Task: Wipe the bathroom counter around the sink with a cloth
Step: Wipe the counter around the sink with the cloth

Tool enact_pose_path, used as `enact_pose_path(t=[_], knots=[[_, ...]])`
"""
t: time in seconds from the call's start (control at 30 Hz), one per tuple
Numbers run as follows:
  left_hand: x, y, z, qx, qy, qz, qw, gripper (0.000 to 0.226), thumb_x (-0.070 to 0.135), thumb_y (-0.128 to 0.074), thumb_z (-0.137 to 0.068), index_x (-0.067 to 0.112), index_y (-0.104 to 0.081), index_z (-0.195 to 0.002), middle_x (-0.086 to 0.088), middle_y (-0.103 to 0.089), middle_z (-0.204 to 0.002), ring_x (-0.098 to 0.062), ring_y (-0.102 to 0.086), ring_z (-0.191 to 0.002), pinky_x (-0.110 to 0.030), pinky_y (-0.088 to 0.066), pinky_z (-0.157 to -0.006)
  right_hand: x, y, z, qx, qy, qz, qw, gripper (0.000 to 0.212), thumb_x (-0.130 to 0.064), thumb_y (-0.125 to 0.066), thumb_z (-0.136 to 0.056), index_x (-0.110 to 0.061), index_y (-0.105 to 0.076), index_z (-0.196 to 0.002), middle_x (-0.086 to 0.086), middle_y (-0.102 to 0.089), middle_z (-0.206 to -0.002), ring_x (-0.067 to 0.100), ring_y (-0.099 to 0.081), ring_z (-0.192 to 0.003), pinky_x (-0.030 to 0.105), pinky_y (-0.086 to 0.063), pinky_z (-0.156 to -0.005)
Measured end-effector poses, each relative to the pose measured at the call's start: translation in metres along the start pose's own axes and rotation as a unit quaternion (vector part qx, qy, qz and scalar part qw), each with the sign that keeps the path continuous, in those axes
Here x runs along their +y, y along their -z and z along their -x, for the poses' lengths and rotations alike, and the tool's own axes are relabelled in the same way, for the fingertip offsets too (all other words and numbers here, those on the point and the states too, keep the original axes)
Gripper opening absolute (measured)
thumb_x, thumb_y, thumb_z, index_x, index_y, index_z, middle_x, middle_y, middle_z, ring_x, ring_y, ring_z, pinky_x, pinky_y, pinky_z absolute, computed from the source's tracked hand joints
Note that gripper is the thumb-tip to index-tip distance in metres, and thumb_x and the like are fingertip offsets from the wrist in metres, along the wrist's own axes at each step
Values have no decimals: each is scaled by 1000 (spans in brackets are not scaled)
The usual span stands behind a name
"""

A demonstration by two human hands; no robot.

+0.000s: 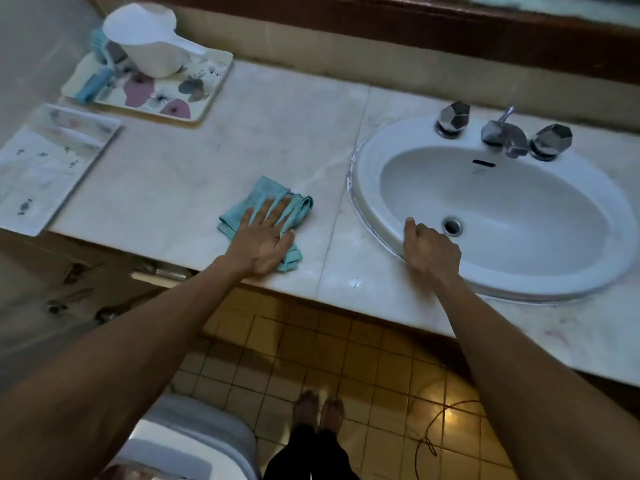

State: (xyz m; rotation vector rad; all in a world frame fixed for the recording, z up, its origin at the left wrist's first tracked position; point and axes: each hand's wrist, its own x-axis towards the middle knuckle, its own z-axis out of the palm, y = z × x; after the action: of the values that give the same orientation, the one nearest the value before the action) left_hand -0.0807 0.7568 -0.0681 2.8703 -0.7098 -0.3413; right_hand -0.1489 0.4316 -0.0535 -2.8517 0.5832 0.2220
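A crumpled teal cloth (266, 195) lies on the pale marble counter (214, 150), left of the white oval sink (588, 271). My left hand (263, 242) presses flat on the cloth with its fingers spread, near the counter's front edge. My right hand (431, 252) rests on the sink's front left rim, its fingers curled over the edge and nothing else in it. Part of the cloth is hidden under my left palm.
A chrome tap with two faceted knobs (504, 133) stands behind the basin. At the far left are a flowered tray (194, 98) holding a white scoop jug (149, 39), and a white tray (48, 168). A toilet (187, 441) stands below left.
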Motion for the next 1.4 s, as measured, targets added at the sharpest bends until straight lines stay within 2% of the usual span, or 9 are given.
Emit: enact_pose_path(t=[0.13,0.3,0.4,0.53,0.7,0.87,1.03,1.23,1.4], knots=[[60,-15,1,29,80,25,996,62,49,-14,-101,34,1,-159,7,3,-168,-27,6,-155,-57,6,-120,-2,4,3,-14,-5,-20,1000,43,-31,-23,-104,-10,-55,-124,18,-64,-110,41,-59,-100,49,-46,-90],[130,-30,39,-34,-101,17,994,60,50,-15,-104,37,8,-158,10,13,-167,-24,20,-153,-55,18,-119,7,7,7,-36,22,-74,996,59,-52,-13,-100,-15,-59,-101,11,-65,-111,37,-58,-104,45,-40,-90],[100,-18,31,-63,-195,8,979,59,49,-16,-105,35,4,-159,14,8,-167,-15,14,-154,-44,15,-122,27,9,16,-45,68,-74,994,60,-59,-13,-98,-21,-59,-105,6,-65,-111,32,-57,-102,44,-42,-89],[56,1,0,-55,-78,3,995,58,47,-15,-106,32,3,-158,10,6,-167,-18,6,-155,-43,9,-123,49,11,21,-65,80,-68,992,60,-58,-15,-99,-22,-60,-115,5,-66,-114,31,-57,-103,41,-41,-86],[134,-29,2,13,87,56,995,62,48,-15,-102,32,5,-159,8,10,-167,-23,12,-155,-53,13,-119,71,14,25,-73,109,-62,989,57,-55,-14,-101,-22,-60,-109,5,-69,-107,32,-59,-98,41,-43,-85],[228,-63,35,14,39,38,998,64,50,-16,-104,29,10,-159,4,15,-167,-23,17,-154,-56,12,-121,112,20,32,-56,139,-40,988,56,-51,-14,-102,-19,-59,-98,7,-68,-100,33,-61,-91,42,-44,-86],[212,-52,37,-4,-34,12,999,57,48,-12,-105,38,13,-155,11,11,-166,-18,11,-155,-50,6,-124,163,37,35,-68,157,-9,985,54,-48,-18,-103,-17,-62,-110,11,-67,-109,36,-60,-100,41,-41,-87],[324,-80,55,70,166,89,980,65,47,-16,-99,32,2,-160,7,5,-168,-27,6,-155,-56,2,-121,219,61,44,-41,178,3,983,58,-49,-15,-97,-15,-62,-98,13,-68,-99,35,-60,-92,40,-39,-82],[426,-106,76,-10,-12,72,997,60,52,-11,-103,38,7,-158,11,13,-167,-24,23,-152,-56,6,-122,260,72,50,-35,186,-20,982,44,-43,-21,-99,-22,-59,-104,6,-67,-109,28,-57,-105,42,-36,-93]])
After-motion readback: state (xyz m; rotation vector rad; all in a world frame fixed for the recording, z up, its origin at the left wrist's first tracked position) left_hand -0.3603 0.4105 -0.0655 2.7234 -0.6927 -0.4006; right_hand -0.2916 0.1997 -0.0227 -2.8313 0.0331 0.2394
